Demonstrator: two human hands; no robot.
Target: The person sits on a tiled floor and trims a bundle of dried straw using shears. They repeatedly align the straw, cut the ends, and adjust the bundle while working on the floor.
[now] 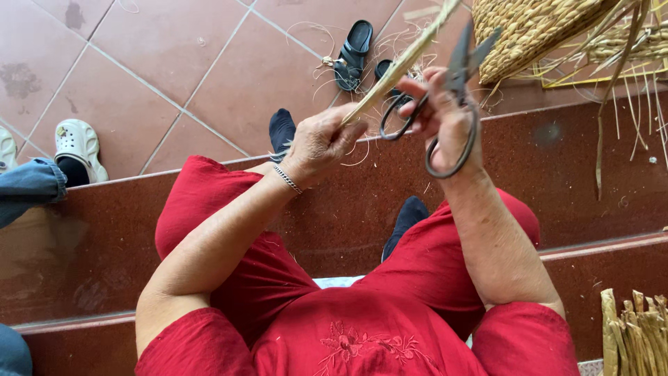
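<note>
My left hand (321, 141) pinches the lower end of a plaited straw strand (403, 64) that rises up and to the right, out of the top of the view. My right hand (445, 115) holds a pair of dark metal scissors (456, 76) by their big loop handles, blades pointing up just right of the strand. The blades stand slightly apart and do not touch the straw. Both hands hover over my lap in red clothes, with my dark-socked feet (282, 130) on the step below.
A woven straw basket (536, 28) with loose stalks sits at the top right. Dried straw bundles (637, 334) lie at the lower right. Black sandals (353, 54) rest on the red tile floor. Another person's white clog (78, 147) and jeans leg show at left.
</note>
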